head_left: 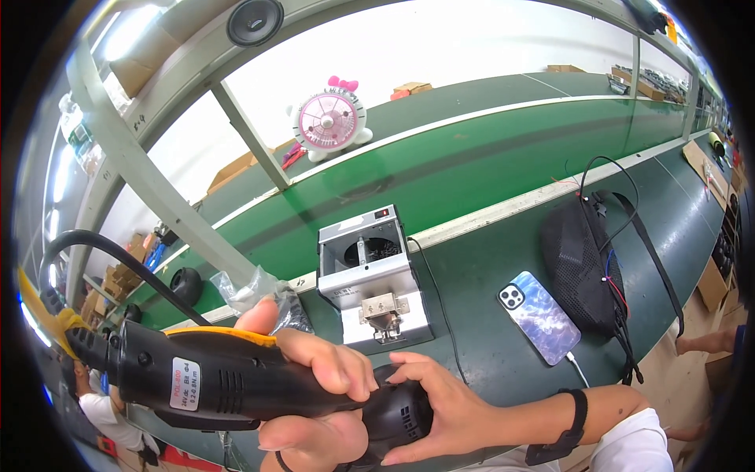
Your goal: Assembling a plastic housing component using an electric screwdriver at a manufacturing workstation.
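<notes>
My left hand (326, 377) is wrapped around a black electric screwdriver (259, 385) with a yellow lever along its top. The tool lies roughly level, its front end toward the right and its thick cable leaving at the left. My right hand (456, 405) comes in from the right, fingers curved around a rounded black plastic part (399, 417) at the screwdriver's front end. The hands cover the tool's tip, so any contact with the part is hidden. Just beyond my hands stands a silver and black screw feeder (370, 279).
A phone (539, 318) with a white cable and a black mesh bag (578, 263) lie on the right of the table. A plastic bag of small dark pieces (291, 311) sits beside the feeder. Behind run a metal frame, a green conveyor belt (472, 169) and a pink-white fan (329, 122).
</notes>
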Tool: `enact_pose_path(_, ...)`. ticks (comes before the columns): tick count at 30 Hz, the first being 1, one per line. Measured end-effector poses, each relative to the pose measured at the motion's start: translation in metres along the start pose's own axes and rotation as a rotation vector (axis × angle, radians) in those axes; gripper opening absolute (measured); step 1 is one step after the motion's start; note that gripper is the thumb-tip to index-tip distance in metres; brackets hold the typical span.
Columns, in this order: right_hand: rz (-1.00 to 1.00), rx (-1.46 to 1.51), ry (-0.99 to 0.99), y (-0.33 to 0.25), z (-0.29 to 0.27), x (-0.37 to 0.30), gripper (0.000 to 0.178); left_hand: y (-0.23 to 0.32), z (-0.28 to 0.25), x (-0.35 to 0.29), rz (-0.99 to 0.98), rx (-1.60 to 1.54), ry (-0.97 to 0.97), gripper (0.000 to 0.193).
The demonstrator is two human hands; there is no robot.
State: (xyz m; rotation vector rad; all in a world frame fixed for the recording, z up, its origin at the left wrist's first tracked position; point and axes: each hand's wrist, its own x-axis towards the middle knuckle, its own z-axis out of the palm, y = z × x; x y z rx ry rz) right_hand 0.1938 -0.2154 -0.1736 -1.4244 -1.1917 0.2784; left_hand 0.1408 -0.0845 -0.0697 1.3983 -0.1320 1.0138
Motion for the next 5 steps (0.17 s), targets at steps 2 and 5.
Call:
enact_pose_path(2,0.002,0.015,0.006,0.0004,0.0010,-0.0004,0.093,0.0001,0.0002,-0.0002,-0.006,-0.001,0.012,0.105)
enact_pose_path(5,0.035,0.052,0.017,0.0002,0.0020,-0.0020,0.090,-0.0003,-0.0007,-0.0003,0.001,0.027,0.008,0.106)
